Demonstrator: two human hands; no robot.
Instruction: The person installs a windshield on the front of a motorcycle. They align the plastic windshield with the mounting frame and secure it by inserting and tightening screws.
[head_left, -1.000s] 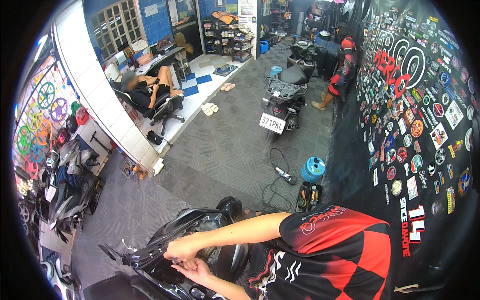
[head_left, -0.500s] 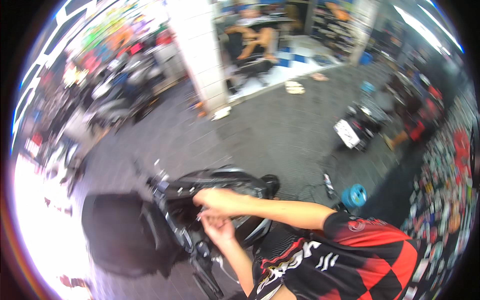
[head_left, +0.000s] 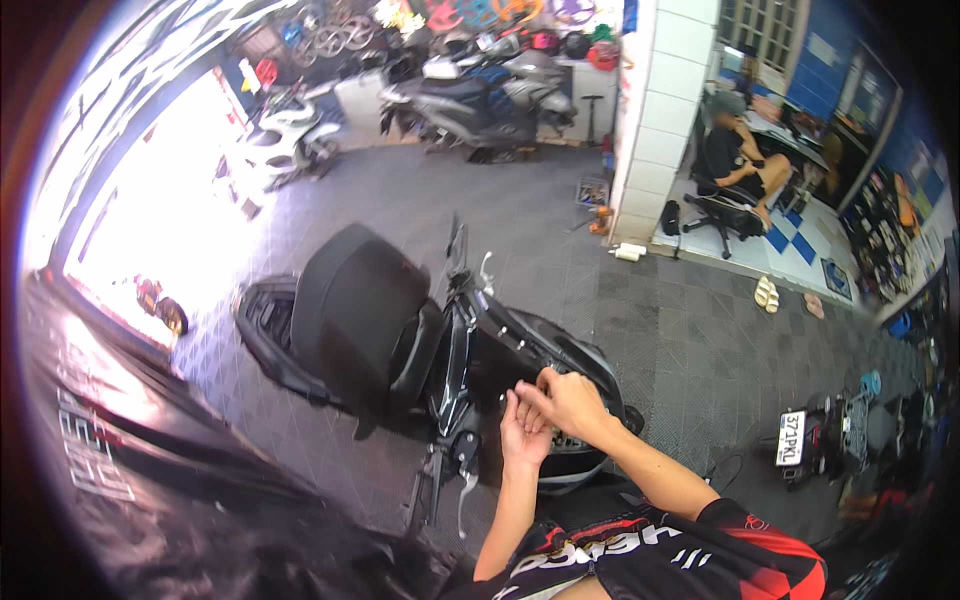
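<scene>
Over the front of a black scooter (head_left: pixel 455 360), between its handlebar (head_left: pixel 459 345) and its front bodywork (head_left: pixel 535 335), my two hands meet. My right hand (head_left: pixel 578 403) has its fingers bent in a pinch, knuckles upward. Just to its left and lower, my left hand (head_left: pixel 525 432) is turned palm up with fingers curled, its fingertips close against the right ones. Anything held between them is too small or hidden to name. The scooter's wide black seat (head_left: pixel 360 305) lies to the left of the handlebar. Beneath my hands the front section shows a dark cavity.
A tiled pillar (head_left: pixel 665 120) stands beyond the scooter, with a seated person (head_left: pixel 740 160) behind it. Other motorbikes include a grey one (head_left: pixel 480 100) at the back and a black one (head_left: pixel 845 440) at right. Pale slippers (head_left: pixel 766 294) lie on the floor. Dark sheeting (head_left: pixel 180 470) fills the lower left.
The view has swung left, so the pillar and the right-hand motorbike sit further right, and the blur has lessened. My hands remain together over the scooter's front.
</scene>
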